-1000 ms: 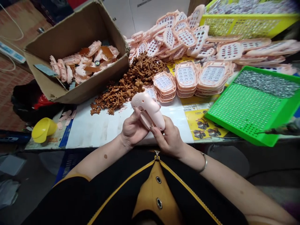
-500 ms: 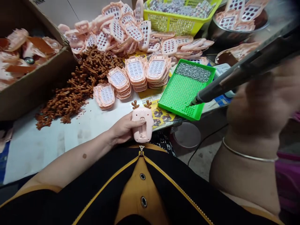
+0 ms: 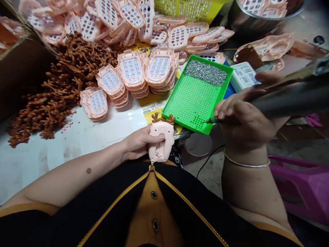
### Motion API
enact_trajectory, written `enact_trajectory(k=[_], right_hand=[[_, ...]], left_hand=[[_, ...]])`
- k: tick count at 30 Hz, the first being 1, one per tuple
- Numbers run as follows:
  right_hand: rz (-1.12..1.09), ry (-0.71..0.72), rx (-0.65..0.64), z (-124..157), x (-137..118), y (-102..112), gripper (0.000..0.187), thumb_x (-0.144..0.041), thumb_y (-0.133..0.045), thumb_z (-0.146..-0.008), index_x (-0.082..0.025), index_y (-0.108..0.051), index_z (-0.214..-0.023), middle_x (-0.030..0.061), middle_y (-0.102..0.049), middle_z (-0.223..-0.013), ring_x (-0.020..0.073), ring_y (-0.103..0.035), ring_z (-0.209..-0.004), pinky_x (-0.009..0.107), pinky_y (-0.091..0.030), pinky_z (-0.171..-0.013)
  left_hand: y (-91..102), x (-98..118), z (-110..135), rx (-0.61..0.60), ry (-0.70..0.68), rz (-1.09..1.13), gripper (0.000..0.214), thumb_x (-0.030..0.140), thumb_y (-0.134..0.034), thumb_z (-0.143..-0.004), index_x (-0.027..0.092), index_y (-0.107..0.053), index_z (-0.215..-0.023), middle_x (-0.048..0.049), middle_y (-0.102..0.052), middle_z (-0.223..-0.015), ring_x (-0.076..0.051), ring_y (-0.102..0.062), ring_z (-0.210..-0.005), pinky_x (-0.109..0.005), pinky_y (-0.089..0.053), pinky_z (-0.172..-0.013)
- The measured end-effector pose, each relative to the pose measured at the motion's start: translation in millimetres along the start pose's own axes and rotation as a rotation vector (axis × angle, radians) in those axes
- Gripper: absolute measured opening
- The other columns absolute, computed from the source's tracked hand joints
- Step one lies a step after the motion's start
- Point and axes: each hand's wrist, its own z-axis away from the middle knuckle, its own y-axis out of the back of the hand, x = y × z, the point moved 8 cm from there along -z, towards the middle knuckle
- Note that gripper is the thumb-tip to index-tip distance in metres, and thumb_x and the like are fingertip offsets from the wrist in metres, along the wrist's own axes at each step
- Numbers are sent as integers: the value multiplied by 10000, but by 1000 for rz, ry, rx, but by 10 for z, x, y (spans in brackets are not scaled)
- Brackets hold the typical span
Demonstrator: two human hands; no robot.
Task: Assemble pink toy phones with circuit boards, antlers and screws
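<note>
My left hand (image 3: pixel 140 142) is closed around a pink toy phone casing (image 3: pixel 161 145) with brown antlers on top. Its back faces up, showing an uncovered battery compartment, and my thumb lies across it. In my right hand (image 3: pixel 246 120) is a dark electric screwdriver (image 3: pixel 290 92), held nearly level. The tip of the bit reaches over the near right corner of a green screw tray (image 3: pixel 190 97), by the dark holes there; whether it touches a screw is too small to tell. Silver screws (image 3: pixel 205 72) are heaped at the tray's far end.
Stacks of pink casings with white keypads (image 3: pixel 131 68) stand behind the phone. Brown antler pieces (image 3: pixel 61 79) are piled at left, beside a cardboard box (image 3: pixel 23 65). A yellow basket (image 3: pixel 185 10), a metal bowl (image 3: pixel 257 20) and a small white box (image 3: pixel 244 75) stand farther back.
My right hand has come down and left with the screwdriver, its bit now lower at the tray corner. The view has shifted; my left hand still holds the toy phone casing.
</note>
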Motion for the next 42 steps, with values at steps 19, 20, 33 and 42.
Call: enact_trajectory(k=[19, 20, 33, 42], right_hand=[[-101, 59, -204, 198, -24, -202, 128, -315, -736, -820, -243, -652, -885, -57, -475, -568, 103, -471, -449, 304, -397, -435], [-82, 71, -202, 187, -105, -241, 143, -336, -720, -834, -233, -633, -788, -52, -465, -553, 103, -475, -460, 306, -407, -448], [-106, -56, -274, 376, -318, -774, 302, -461, -648, -856, -258, -536, -663, -29, -410, -552, 144, -423, -465, 359, -455, -478], [-194, -13, -370, 357, -285, -919, 260, -392, -670, -850, -237, -553, -679, -28, -458, -566, 143, -463, -480, 348, -451, -472]], left_hand=[[12, -7, -7, 32, 23, -14, 304, 160, -800, -711, 127, -683, -989, -97, -741, -895, -184, -693, -777, -310, -553, -741], [13, -10, -9, 32, 18, -16, 306, 162, -801, -707, 127, -683, -988, -100, -741, -898, -184, -691, -779, -312, -550, -742], [-30, -39, 9, 14, -34, 19, 325, 182, -819, -676, 118, -694, -968, -80, -711, -883, -149, -640, -756, -283, -514, -735], [-6, -33, 13, -14, -30, 34, 295, 164, -810, -686, 114, -678, -944, -57, -698, -860, -143, -636, -745, -275, -494, -719]])
